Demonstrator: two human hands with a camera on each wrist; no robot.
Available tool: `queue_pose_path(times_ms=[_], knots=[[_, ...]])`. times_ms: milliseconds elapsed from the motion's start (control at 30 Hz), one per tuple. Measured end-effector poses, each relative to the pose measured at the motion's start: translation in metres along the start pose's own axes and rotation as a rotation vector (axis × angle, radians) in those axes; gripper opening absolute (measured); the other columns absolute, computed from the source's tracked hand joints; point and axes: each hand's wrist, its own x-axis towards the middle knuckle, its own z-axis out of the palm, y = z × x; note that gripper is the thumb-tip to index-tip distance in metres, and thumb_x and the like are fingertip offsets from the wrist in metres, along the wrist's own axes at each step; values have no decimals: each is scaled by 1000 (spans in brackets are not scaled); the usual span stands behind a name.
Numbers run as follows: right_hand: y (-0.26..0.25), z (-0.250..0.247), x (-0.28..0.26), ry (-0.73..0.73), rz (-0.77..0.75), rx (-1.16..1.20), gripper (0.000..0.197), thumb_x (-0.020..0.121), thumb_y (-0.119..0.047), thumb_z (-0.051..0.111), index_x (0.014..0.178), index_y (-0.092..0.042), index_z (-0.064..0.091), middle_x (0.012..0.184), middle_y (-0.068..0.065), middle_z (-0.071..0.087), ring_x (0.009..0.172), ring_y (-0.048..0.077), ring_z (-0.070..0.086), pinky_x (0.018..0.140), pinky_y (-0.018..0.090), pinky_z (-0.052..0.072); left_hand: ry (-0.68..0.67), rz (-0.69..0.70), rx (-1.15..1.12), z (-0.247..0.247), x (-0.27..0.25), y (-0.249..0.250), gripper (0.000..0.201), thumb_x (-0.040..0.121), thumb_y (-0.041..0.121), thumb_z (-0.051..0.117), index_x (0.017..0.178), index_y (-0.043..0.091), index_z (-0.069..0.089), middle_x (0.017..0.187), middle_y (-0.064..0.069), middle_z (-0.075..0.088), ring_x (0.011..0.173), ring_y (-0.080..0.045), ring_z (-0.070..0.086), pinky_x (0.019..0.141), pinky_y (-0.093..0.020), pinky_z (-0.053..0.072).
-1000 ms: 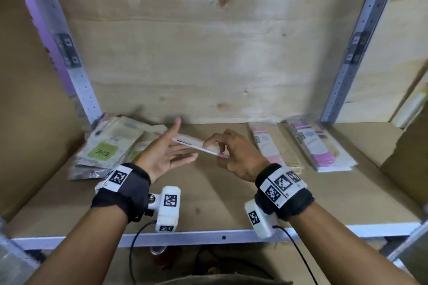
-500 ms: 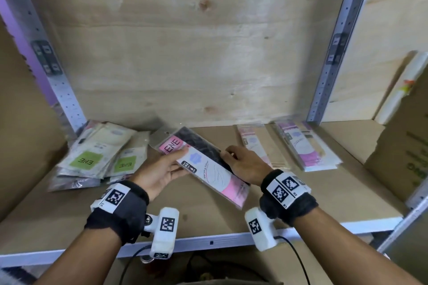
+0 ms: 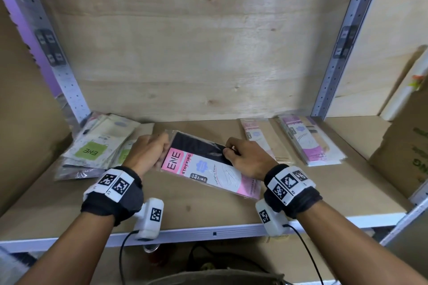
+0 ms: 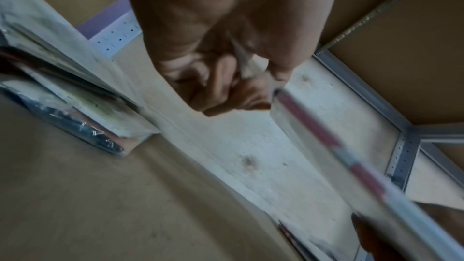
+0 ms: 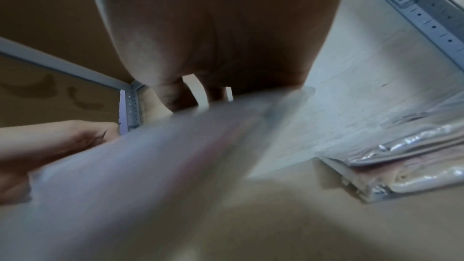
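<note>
A flat stocking packet (image 3: 206, 166) with a pink ENE label and black contents is held face up just above the wooden shelf (image 3: 208, 210). My left hand (image 3: 148, 152) grips its far left corner, fingers curled round the edge. My right hand (image 3: 245, 157) pinches its right edge near the black part. The left wrist view shows the packet (image 4: 326, 136) edge-on, blurred, with my left hand's fingers (image 4: 226, 78) curled at its end. The right wrist view shows the packet (image 5: 150, 166) as a pale blur under the right hand's fingers (image 5: 173, 94).
A loose heap of green-labelled packets (image 3: 97, 146) lies at the shelf's left rear. Two stacks of pink-labelled packets (image 3: 261, 139) (image 3: 308, 143) lie at the right rear. Metal uprights (image 3: 342, 41) stand at both back corners. A cardboard box (image 3: 407, 150) stands at the right.
The packet has turned from edge-on to flat and face up, then shifted toward the front. The left hand went from open beside it to gripping its corner.
</note>
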Motion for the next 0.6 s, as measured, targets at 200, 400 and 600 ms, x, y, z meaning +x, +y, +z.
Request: queue_pose_path(times_ms=[200, 400, 600], knots=[[-1, 0, 0, -35, 0, 96, 16, 99, -36, 42, 90, -28, 52, 80, -7, 64, 68, 10, 60, 53, 19, 40, 116, 120, -100, 1, 4, -1, 51, 99, 48, 44, 84, 1, 59, 72, -19, 68, 60, -22, 67, 52, -23, 47], [1, 0, -1, -49, 4, 168, 17, 100, -36, 42, 92, -26, 53, 86, -1, 68, 74, 14, 62, 59, 23, 42, -28, -17, -536, 7, -1, 6, 38, 100, 38, 50, 72, 22, 70, 63, -5, 70, 53, -20, 67, 56, -29, 51], [8, 4, 1, -32, 5, 210, 19, 100, -36, 42, 92, -23, 54, 85, 1, 67, 74, 14, 60, 62, 24, 42, -156, -92, -758, 12, -8, 11, 31, 101, 33, 51, 80, 13, 61, 45, 2, 55, 29, -9, 46, 26, -14, 32]])
